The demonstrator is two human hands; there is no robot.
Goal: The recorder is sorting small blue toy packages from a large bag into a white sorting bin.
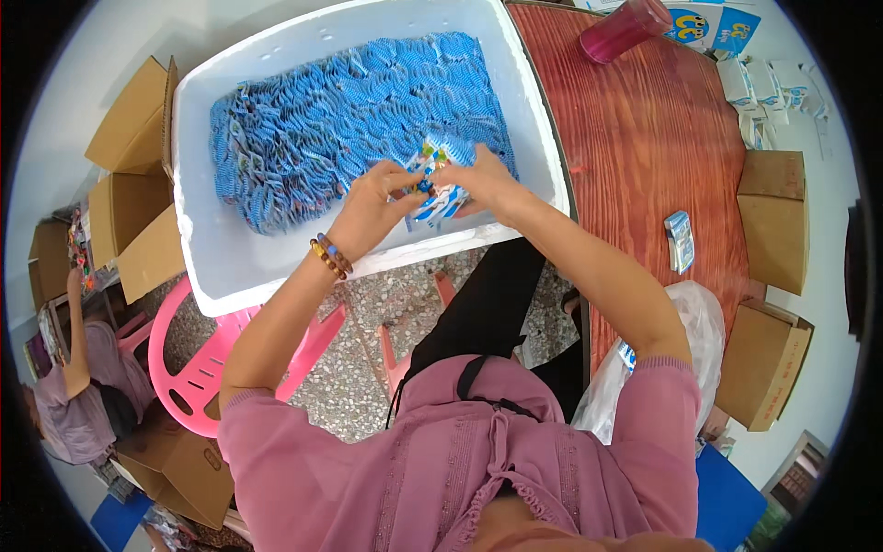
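Note:
A bundle of small blue-and-white printed packets is between my two hands, over the near right part of a white foam box. My right hand grips the bundle from the right side. With fingers bent and pinched, my left hand holds the bundle's left edge. Beaded bracelets circle my left wrist. Below and beyond my hands, many blue packets are packed upright in tight rows inside the box.
A reddish wooden table on the right bears a pink-red cup, a small packet stack and a clear plastic bag. Cardboard boxes line the far right. A pink chair and another person are at left.

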